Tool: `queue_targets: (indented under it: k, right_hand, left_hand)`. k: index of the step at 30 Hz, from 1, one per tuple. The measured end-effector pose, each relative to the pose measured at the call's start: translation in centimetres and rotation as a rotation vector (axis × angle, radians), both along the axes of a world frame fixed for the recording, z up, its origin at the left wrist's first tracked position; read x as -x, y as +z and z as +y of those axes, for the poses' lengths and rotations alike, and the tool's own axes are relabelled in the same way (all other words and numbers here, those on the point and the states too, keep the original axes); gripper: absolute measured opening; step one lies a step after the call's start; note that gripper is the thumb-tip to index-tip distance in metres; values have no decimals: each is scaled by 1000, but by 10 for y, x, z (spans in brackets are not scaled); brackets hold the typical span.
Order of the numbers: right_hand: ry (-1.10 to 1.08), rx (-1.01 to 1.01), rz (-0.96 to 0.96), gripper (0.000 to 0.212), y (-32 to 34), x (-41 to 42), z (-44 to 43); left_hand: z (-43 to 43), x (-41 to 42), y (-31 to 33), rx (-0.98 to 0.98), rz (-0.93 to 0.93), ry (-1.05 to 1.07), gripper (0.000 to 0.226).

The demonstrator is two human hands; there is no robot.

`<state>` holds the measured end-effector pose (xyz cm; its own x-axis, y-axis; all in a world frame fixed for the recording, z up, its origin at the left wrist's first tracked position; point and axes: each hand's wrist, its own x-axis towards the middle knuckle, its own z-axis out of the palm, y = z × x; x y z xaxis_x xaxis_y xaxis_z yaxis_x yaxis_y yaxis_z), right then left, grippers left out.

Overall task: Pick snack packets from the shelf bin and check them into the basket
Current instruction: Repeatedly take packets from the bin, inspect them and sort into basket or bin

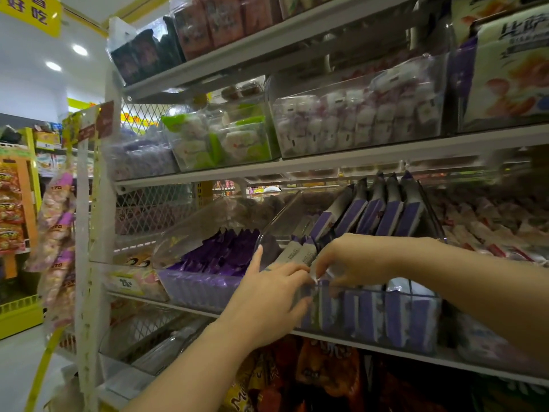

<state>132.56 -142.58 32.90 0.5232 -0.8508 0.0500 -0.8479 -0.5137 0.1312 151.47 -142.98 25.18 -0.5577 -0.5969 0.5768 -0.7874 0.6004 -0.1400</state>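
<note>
Hands, two, both reaching into one clear shelf bin (410,295) at mid-shelf.

Left hand (273,292): fingers nearly straight and laid over the bin's front wall, thumb lifted. No grip is evident.

Right hand (347,263): fingers curled downward, thumb and fingertips closed on what appears to be the crimped top of a snack packet (307,255), white and purple, in the front row.

Handling note: the packets are packed tightly. Best to draw the pinched one straight up by its seam, with the left hand holding its neighbours down so the row does not rise with it.

Basket: not in view. The packet must travel back out toward the person.

Obstruction: raised clear lid (279,221), tilted up just behind the hands. Further purple packets (383,212) stand on end behind.

Adjacent stock: bin of dark purple wrappers (214,257) to the left, pale wrapped sweets (490,227) to the right, orange bags (326,376) below.

Upper shelf: green-and-white packs (219,138), white-and-mauve packs (356,120).
</note>
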Motion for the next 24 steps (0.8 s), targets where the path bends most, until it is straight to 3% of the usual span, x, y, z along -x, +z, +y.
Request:
queue_targets:
  k: [6,11,18,21,24]
  right_hand:
    - [-23,157,-290,12,0,-1,-1]
    - [74,443,-636,14,26,-3,16]
    - [224,594,-991,12,32,-22,48]
    - [273,604,-1064,9,9,-37,58]
    - [287,571,-1137,21,-25,-52,66]
  left_hand:
    - [-3,-15,-2,-47,-5,62,35]
    - [-1,-14,-1,-107,49,61,36]
    - [10,-13,1,-153,67,61,44]
    - [17,-23,-4,-141,196,16,42]
    - [29,-41,-15,-107,515,-45,28]
